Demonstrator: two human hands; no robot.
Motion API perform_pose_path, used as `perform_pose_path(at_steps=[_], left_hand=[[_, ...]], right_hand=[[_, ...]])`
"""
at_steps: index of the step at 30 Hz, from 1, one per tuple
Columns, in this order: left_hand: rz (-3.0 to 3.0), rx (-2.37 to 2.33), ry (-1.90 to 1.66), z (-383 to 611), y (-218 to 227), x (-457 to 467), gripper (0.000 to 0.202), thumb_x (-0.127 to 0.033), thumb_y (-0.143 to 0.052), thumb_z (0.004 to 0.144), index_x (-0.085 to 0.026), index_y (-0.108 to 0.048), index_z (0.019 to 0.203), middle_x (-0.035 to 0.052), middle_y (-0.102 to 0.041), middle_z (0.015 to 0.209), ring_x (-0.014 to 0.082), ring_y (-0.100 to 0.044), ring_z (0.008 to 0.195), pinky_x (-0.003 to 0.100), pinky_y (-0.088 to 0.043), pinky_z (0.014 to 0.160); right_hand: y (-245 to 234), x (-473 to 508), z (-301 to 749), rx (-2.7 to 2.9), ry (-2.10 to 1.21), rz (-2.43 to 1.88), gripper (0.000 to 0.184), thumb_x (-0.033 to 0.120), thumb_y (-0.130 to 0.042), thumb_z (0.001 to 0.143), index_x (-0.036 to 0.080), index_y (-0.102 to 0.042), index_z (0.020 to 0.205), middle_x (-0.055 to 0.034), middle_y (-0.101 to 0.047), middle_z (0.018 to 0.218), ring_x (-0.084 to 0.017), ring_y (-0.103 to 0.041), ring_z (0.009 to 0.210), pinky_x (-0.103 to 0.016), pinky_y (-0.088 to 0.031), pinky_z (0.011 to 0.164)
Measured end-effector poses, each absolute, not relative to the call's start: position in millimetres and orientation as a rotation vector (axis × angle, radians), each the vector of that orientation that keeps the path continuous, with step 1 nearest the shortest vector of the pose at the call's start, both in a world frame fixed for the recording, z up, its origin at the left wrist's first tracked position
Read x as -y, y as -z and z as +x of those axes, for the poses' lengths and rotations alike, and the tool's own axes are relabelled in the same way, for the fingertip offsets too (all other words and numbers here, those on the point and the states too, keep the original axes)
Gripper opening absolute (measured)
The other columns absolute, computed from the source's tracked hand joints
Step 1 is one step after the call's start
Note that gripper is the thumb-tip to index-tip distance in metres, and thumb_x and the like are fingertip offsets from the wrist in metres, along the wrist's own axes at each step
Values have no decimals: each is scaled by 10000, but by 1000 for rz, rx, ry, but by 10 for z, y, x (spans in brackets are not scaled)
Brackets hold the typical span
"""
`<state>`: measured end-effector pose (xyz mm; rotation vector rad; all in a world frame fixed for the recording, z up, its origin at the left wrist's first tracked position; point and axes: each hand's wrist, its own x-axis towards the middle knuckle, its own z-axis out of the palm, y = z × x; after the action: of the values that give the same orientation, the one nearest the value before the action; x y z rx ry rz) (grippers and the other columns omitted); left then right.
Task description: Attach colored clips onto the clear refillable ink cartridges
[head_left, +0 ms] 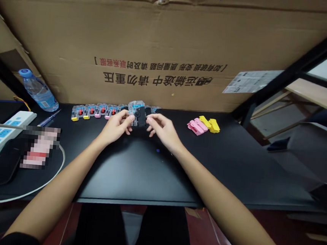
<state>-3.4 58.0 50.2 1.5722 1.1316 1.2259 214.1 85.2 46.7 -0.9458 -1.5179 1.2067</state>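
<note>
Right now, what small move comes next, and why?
Probably steady the clear-and-black plastic device in the left hand and pinch its black side with the right hand: the left hand holds its clear side, and the right hand's fingertips sit at its black edge, though contact is unclear.

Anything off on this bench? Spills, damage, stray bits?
Two oddities: the print on the cardboard is upside down, and a small blue bit lies loose on the table, apart from the pink pieces and yellow pieces. No spill visible; the held unit is too small to check for damage.
</note>
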Motion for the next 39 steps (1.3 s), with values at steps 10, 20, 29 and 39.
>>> perform_pose_path(at_steps=[10, 20, 29, 39], left_hand=[[1464, -1060, -1228, 47, -462, -584, 444, -577, -844, 817, -174, -671, 888, 15, -692, 807, 171, -711, 748, 351, -647, 777], [1486, -1103, -1226, 50, -508, -556, 492, -588, -900, 752, -189, -612, 745, -6, -652, 693, 197, -742, 719, 342, -635, 739], [1511, -1125, -1210, 55, -522, -542, 451, -605, -850, 803, -178, -705, 821, 24, -708, 737, 189, -728, 699, 347, -640, 737], [1536, -1124, -1200, -4, -588, -555, 456, -618, -846, 806, -180, -730, 863, 23, -705, 758, 182, -716, 693, 342, -645, 735]], right_hand=[[-513, -892, 2209, 1527, -1255, -930, 536, 705, -850, 798, 198, -677, 810, 1, -646, 672, -143, -620, 576, -287, -577, 544], [-452, -788, 2064, 1662, -1260, -897, 569, 752, -794, 817, 233, -571, 755, 32, -599, 655, -152, -614, 593, -296, -542, 556], [-494, -897, 2208, 1481, -1117, -933, 545, 736, -781, 855, 228, -602, 770, 27, -594, 649, -132, -580, 560, -279, -522, 548], [-515, -934, 2255, 1464, -1107, -934, 539, 742, -737, 894, 221, -646, 790, 1, -622, 663, -144, -584, 560, -283, -479, 528]])
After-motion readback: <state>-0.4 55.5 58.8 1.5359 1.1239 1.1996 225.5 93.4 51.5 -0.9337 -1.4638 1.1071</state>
